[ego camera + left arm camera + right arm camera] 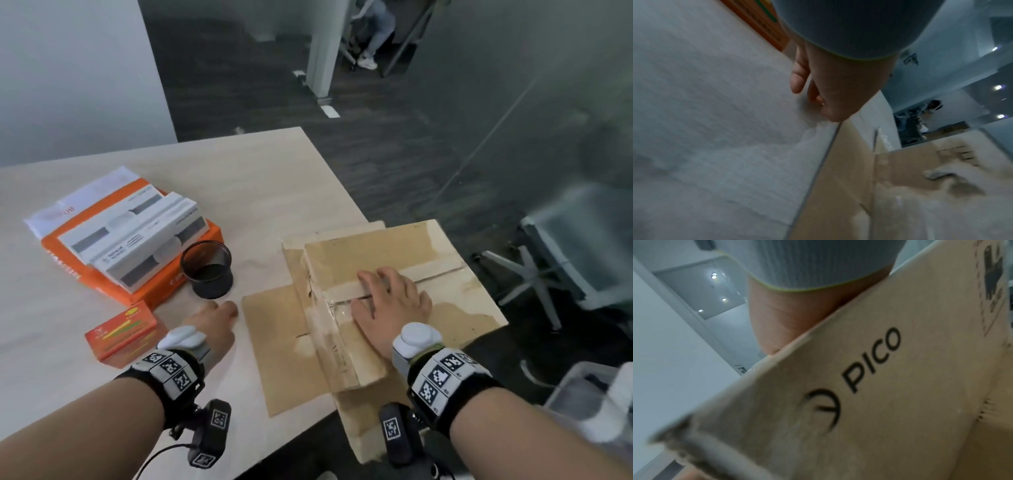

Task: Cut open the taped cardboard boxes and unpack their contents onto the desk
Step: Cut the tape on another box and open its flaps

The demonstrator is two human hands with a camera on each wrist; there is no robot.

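A brown cardboard box [394, 253] lies on the desk's right edge, flaps spread, clear tape along its seam. One flap [274, 342] lies flat on the desk to its left. My right hand [387, 298] rests palm down on the box top, fingers straight and spread over the seam. In the right wrist view only the heel of my right hand [787, 318] shows, behind a flap printed PICO [879, 386]. My left hand [219, 318] sits on the desk just left of the flap, fingers curled under. The left wrist view shows my left hand [828, 97] touching the desk and holding nothing visible.
On the desk [239, 178], an orange paper ream with white boxes stacked on it [130, 236] sits at the left. A black mesh cup [207, 269] and a small orange box [121, 329] stand near my left hand. A chair [565, 257] and a clear bin [589, 404] are off the desk's right edge.
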